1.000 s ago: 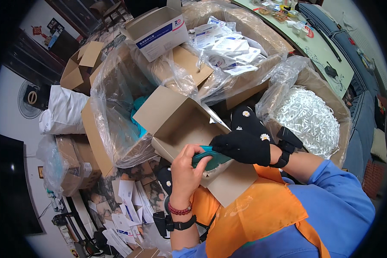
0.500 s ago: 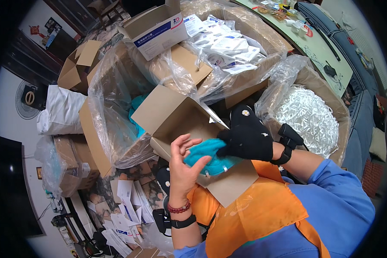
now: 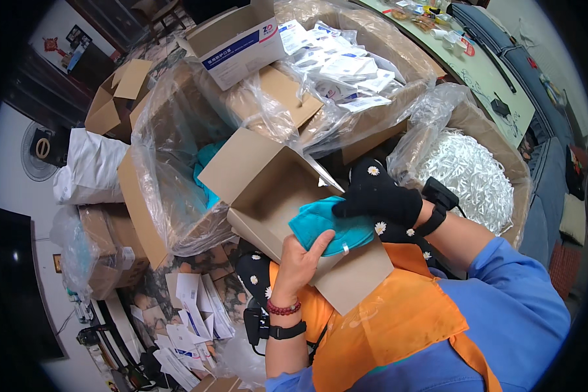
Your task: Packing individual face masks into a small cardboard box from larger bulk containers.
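A small stack of teal folded face masks (image 3: 333,225) is held between my two hands over an open cardboard box (image 3: 287,183) on my lap. My bare left hand (image 3: 302,260) grips the near left edge, thumb on top and the other fingers underneath, mostly hidden. My right hand (image 3: 380,204), in a black glove, pinches the upper right edge of the stack. A small pale tab shows at the stack's lower edge. The box's flaps are spread outward, and the near flap (image 3: 354,277) lies below the masks.
Beyond the lap box stand large plastic-lined cartons: one with teal masks (image 3: 206,176) at left, one with white packets (image 3: 349,68), one with white strips (image 3: 467,183) at right. A printed box (image 3: 245,52) rests on a carton. Flattened boxes (image 3: 193,307) lie at lower left.
My left hand has gone from loosely spread fingers to a firm grip on the masks, shifting slightly right and down. The stack now looks flatter and more squarely aligned.
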Tool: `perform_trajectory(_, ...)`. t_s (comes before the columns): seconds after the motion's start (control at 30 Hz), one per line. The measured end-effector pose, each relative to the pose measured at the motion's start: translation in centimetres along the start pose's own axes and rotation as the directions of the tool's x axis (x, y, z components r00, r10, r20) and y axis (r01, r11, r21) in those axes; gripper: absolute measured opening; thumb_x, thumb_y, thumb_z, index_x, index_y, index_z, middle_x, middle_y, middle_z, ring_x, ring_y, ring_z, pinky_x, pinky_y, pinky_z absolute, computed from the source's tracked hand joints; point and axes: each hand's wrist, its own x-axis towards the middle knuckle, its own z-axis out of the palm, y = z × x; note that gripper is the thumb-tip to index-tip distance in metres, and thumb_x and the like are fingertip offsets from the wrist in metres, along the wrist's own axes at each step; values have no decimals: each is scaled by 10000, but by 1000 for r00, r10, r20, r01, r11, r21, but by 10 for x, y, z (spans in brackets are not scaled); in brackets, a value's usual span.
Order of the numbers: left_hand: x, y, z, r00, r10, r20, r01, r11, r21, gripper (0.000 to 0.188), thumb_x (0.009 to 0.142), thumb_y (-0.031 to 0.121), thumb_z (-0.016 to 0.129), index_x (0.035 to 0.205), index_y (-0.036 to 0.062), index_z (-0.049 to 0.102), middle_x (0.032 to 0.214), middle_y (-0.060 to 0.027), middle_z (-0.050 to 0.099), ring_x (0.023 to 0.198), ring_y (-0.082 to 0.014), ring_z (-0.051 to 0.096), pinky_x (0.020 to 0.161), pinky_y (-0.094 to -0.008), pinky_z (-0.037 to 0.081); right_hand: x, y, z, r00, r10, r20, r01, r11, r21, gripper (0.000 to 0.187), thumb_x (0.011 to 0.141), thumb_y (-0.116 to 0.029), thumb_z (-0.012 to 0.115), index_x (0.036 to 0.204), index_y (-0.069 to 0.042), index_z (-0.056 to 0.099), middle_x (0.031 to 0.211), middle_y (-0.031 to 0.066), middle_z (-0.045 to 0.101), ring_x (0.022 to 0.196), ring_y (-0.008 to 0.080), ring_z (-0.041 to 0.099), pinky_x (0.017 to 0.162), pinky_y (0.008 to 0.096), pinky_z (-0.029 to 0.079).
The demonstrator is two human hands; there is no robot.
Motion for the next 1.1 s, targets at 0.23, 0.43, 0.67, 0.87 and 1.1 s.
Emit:
perform_trajectory(0.23,7,-12,7,998,-21,67,35,977,-208,336,923,169,650,1197,0,557,892,-30,656,858,-115,600,788,-268,476,5,-14,-7,961,-222,162,274,808,-521,316,825,-459,675,833,-149,741,637,64,632,491,249,564,474,361,411)
perform_trajectory(0.43,-20,-44,-8,918,-149,367,269,915,-302,296,1035,226,436,1125,-24,566,814,-19,586,769,-97,560,704,-251,466,24,-35,-55,940,316,129,-334,772,542,306,907,-216,646,1096,23,678,987,60,707,890,100,627,836,261,490)
perform_trajectory(0.67,-24,-30,-4,900,-219,376,334,901,-276,351,1040,254,411,1214,-29,524,963,-76,630,902,-158,641,821,-314,519,19,-32,-45,920,357,160,-371,670,643,315,910,-251,652,1088,7,681,987,48,702,880,85,612,839,247,477)
perform_trajectory(0.87,-16,-25,-1,909,-218,356,354,855,-379,387,1037,296,410,1210,-33,517,1007,-128,671,974,-196,652,874,-324,499,23,-46,-48,932,322,168,-362,784,504,327,910,-260,653,1087,14,679,970,49,703,846,84,602,813,255,477)
perform_trajectory(1.1,-12,-35,-1,914,-221,340,335,885,-324,375,1042,288,384,1116,-32,566,973,-132,689,937,-197,659,886,-322,487,23,-47,-57,944,312,105,-322,815,482,312,889,-233,658,1080,12,689,950,51,713,837,86,606,805,257,477)
